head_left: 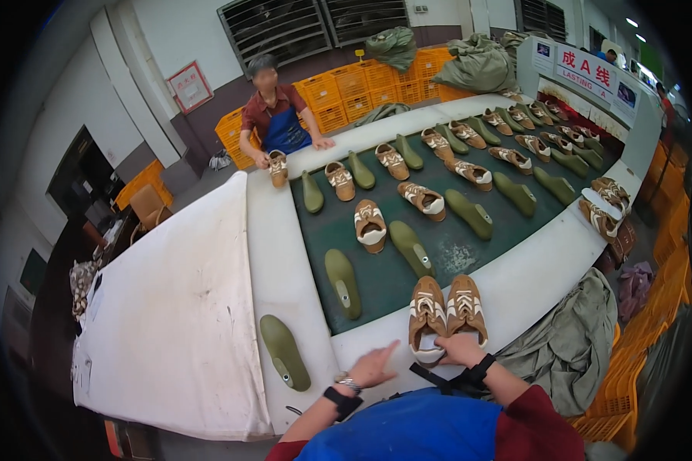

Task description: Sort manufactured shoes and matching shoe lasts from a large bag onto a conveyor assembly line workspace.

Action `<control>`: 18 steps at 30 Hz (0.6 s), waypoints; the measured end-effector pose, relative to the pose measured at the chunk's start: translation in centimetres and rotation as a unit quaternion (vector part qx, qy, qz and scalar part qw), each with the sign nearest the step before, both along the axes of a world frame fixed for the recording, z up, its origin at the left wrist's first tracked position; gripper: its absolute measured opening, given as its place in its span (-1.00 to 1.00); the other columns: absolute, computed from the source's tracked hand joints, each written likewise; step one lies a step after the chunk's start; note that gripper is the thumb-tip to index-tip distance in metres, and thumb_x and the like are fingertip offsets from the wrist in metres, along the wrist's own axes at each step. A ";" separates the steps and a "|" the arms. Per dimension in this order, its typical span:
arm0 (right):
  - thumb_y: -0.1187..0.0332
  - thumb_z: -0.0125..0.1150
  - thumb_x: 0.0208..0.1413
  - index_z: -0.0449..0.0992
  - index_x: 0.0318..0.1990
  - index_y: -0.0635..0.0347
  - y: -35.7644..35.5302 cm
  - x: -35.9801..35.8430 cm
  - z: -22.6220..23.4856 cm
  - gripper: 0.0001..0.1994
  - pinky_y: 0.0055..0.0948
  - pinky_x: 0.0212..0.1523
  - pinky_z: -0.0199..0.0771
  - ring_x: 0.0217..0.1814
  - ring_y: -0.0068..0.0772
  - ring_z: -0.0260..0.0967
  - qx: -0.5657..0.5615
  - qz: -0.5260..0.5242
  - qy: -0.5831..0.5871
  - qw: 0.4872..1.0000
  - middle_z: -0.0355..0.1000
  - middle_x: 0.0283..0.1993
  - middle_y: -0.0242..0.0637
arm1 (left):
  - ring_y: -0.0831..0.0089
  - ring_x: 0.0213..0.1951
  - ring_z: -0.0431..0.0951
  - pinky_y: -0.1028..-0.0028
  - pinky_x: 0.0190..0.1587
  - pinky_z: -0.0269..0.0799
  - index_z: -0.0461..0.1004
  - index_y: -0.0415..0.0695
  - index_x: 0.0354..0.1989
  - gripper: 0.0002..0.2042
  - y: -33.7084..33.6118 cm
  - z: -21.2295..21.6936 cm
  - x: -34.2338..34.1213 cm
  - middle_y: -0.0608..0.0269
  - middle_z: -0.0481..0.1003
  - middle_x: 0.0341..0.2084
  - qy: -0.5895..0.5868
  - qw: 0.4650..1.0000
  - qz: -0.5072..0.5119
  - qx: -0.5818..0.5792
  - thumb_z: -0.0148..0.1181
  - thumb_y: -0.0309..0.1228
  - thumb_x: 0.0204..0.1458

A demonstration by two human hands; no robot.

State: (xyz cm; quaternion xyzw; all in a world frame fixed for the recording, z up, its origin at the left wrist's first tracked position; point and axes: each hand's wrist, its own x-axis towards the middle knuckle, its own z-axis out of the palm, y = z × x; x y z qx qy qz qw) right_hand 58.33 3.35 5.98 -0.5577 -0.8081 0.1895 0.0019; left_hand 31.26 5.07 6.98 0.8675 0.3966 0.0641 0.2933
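At the near edge of the white table border stand two brown sneakers with cream stripes, side by side with toes pointing away: a left sneaker (426,319) and a right sneaker (467,307). My right hand (461,350) grips the heel end of the right sneaker, its fingers close to the left one's heel too. Something white shows inside the left sneaker's opening. My left hand (372,367) hovers just left of the pair, holding nothing, with fingers stretched toward it. Left of that hand, an olive-green shoe last (284,353) lies on the white surface.
On the dark green conveyor belt (457,257) lie rows of brown sneakers and green lasts. Across the table, a person in a blue apron (286,132) touches a sneaker (278,167). Orange crates (347,88) line the wall. Grey-green cloth (565,346) lies at my right.
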 end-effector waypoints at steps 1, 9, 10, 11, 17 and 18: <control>0.07 0.27 -0.27 0.41 -0.22 -0.02 0.0 -0.2 -0.3 -0.59 -0.17 -0.41 0.37 -0.38 -0.08 0.42 0.007 -0.008 -0.014 1.000 0.43 -0.48 -0.14 | 0.07 -0.09 0.34 0.22 -0.06 0.29 0.09 -0.09 0.14 -0.31 0.0 1.5 -2.2 -0.05 0.36 -0.15 -0.016 0.998 0.032 0.057 0.24 -0.20 -0.21; 0.26 0.22 -0.28 0.41 -0.42 0.08 0.0 -2.0 0.3 -0.78 -0.20 -0.45 0.40 -0.43 -0.11 0.43 0.042 -0.017 -0.036 0.998 0.42 -0.56 -0.15 | -0.05 -0.05 0.23 0.15 0.03 0.16 0.30 -0.21 -0.11 -0.51 -2.9 0.4 -19.7 -0.09 0.26 -0.13 0.097 0.871 0.409 0.253 0.24 -0.40 -0.32; 0.26 0.23 -0.28 0.41 -0.42 0.08 0.1 -2.3 0.4 -0.78 -0.20 -0.45 0.40 -0.43 -0.11 0.43 0.040 -0.020 -0.040 0.998 0.42 -0.55 -0.15 | -0.05 -0.05 0.23 0.15 0.03 0.16 0.30 -0.21 -0.11 -0.51 -2.7 -0.6 -20.0 -0.09 0.26 -0.13 0.093 0.871 0.406 0.258 0.24 -0.40 -0.32; 0.26 0.23 -0.28 0.42 -0.42 0.08 -0.1 -2.4 0.4 -0.77 -0.20 -0.44 0.40 -0.43 -0.11 0.43 0.039 -0.026 -0.044 0.998 0.42 -0.55 -0.15 | -0.03 -0.05 0.23 0.18 0.04 0.16 0.29 -0.22 -0.11 -0.53 -2.4 -1.5 -19.9 -0.08 0.26 -0.14 -0.026 0.870 0.449 0.204 0.18 -0.46 -0.31; 0.26 0.23 -0.27 0.40 -0.42 0.10 -0.8 -2.0 0.6 -0.78 -0.16 -0.46 0.39 -0.45 -0.08 0.42 0.036 -0.051 -0.031 0.998 0.41 -0.55 -0.15 | 0.08 -0.06 0.25 0.30 0.06 0.13 0.25 -0.28 -0.10 -0.57 -1.8 -4.4 -17.6 -0.04 0.28 -0.16 -0.199 0.800 0.538 0.176 0.01 -0.60 -0.27; 0.28 0.22 -0.26 0.38 -0.41 0.11 -0.7 -1.8 0.2 -0.77 -0.14 -0.47 0.37 -0.45 -0.07 0.41 0.036 -0.041 -0.023 0.998 0.40 -0.56 -0.15 | 0.10 -0.04 0.25 0.30 0.07 0.11 0.24 -0.29 -0.09 -0.57 -2.0 -4.1 -17.2 -0.03 0.28 -0.14 -0.207 0.798 0.539 0.170 0.00 -0.60 -0.27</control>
